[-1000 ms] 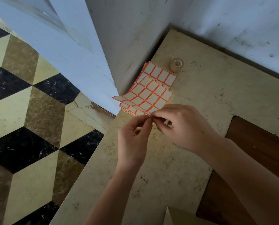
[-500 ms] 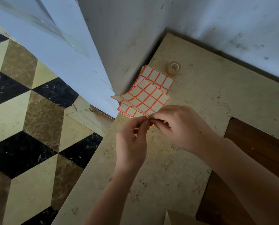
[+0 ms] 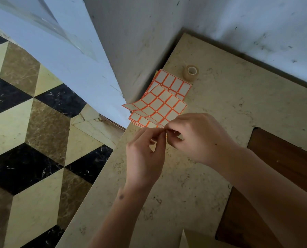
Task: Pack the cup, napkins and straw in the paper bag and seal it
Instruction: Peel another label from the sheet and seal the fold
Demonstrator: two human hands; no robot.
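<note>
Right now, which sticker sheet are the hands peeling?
The top sticker sheet, curled up at its left corner; both hands pinch its near edge. The other sheets lie flat underneath.

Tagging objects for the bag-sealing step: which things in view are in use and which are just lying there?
In use:
- label sheets, near edge pinched by both hands
- left hand
- right hand
- paper bag, only a corner showing at the bottom edge

Lying about:
- tape roll, untouched near the wall
- dark wooden board
</note>
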